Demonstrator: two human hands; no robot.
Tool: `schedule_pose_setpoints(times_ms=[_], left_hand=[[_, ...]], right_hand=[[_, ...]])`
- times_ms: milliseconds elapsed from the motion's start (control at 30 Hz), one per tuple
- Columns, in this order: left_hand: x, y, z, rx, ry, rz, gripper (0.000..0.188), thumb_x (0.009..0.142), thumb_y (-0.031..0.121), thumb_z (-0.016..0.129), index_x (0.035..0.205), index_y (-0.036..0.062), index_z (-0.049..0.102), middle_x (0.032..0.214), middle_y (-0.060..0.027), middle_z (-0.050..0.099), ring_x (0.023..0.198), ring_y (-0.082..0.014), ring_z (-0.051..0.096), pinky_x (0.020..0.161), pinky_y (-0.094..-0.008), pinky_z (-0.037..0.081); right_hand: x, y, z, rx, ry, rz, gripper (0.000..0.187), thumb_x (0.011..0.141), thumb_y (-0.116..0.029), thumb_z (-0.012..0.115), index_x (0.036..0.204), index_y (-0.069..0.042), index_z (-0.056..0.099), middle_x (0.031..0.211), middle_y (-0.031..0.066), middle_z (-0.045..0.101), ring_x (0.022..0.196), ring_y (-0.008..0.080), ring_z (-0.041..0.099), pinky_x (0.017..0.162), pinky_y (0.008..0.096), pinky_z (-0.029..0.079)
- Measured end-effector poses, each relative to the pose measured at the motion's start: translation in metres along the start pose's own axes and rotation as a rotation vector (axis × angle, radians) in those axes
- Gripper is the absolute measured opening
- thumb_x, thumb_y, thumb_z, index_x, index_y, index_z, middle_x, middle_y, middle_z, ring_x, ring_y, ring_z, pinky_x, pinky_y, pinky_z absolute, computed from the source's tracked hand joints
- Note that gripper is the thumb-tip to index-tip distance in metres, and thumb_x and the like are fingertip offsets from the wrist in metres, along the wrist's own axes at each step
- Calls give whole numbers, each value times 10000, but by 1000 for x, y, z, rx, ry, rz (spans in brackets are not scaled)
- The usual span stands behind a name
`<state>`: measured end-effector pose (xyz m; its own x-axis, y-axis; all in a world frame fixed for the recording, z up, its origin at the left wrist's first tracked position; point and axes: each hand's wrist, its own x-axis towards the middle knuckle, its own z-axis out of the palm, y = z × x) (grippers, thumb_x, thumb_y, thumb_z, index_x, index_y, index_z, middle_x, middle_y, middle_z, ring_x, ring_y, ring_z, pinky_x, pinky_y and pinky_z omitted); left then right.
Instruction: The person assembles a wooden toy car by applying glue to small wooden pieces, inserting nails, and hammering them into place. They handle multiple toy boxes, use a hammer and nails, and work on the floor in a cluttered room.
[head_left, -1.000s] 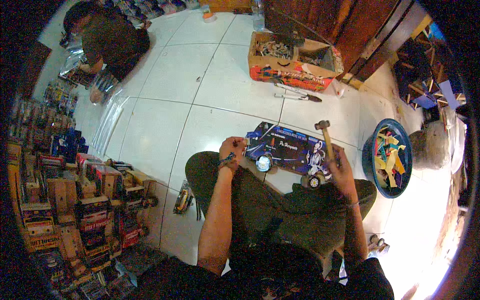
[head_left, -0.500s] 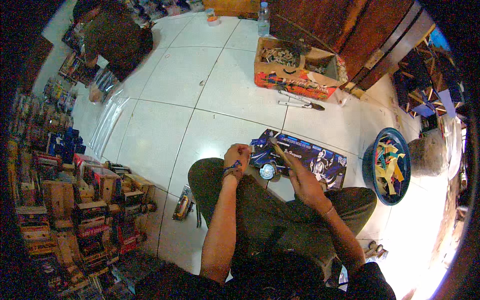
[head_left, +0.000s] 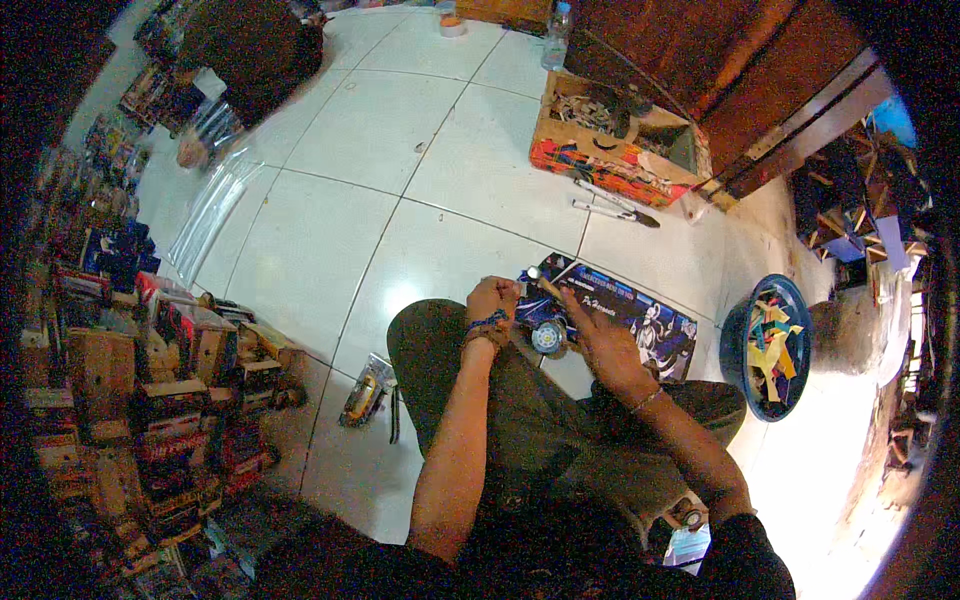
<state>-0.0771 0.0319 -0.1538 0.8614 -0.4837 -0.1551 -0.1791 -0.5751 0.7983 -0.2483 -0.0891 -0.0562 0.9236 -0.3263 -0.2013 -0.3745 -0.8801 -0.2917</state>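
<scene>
My right hand (head_left: pixel 612 350) is closed round a small hammer (head_left: pixel 549 288) with a pale wooden handle and a shiny head. Its head is close to my left hand (head_left: pixel 492 305), whose fingers are pinched together; whatever they hold is too small to make out. Beneath and beyond both hands lies a dark blue printed panel (head_left: pixel 655 325) with white pictures and lettering. A round silvery disc (head_left: pixel 548 337) sits between my hands, near the panel's close edge. My crossed legs frame the work.
To the right stands a dark blue basin (head_left: pixel 735 345) of coloured scraps. Ahead are a cardboard box (head_left: pixel 620 163) of small pieces, white-handled cutters (head_left: pixel 615 209) and a bottle (head_left: pixel 556 38). Packed goods (head_left: pixel 160 400) crowd the left; a packaged tool (head_left: pixel 367 393) lies by my knee. Another person (head_left: pixel 250 50) sits far left.
The hammer's head has shifted up and left, closer to my left hand, and now catches the light. My right hand has tilted with it. The whole view has shifted slightly.
</scene>
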Motion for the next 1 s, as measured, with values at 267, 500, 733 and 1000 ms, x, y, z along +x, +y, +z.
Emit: schedule_pose_setpoints(times_ms=[267,500,733,1000], left_hand=[[1,4,-1,-14,-23,-29,213,857,275,697,878,65,724,927,-173,715,855,-342,699,786,-413,559],[8,0,2,8,-71,-67,284,833,366,661,808,89,715,892,-158,721,845,-322,702,784,-424,543],[17,-8,6,28,-175,-114,248,845,299,704,895,56,713,954,-174,713,875,-344,697,826,-425,546],[21,-19,12,-64,-129,-85,202,866,248,672,917,56,707,933,-157,709,860,-305,698,805,-406,550]], right_hand=[[-7,7,13,-23,242,-83,818,900,-117,578,1581,-238,143,1001,233,638,666,392,660,543,468,564],[2,13,27,53,78,59,854,899,-94,571,1584,-261,90,1060,257,617,749,420,659,586,512,548],[1,8,37,121,131,48,781,919,-92,517,1581,-215,122,1008,280,645,747,426,672,579,512,560],[16,3,26,63,61,27,738,941,-154,532,1571,-201,151,943,253,667,736,411,673,554,506,538]])
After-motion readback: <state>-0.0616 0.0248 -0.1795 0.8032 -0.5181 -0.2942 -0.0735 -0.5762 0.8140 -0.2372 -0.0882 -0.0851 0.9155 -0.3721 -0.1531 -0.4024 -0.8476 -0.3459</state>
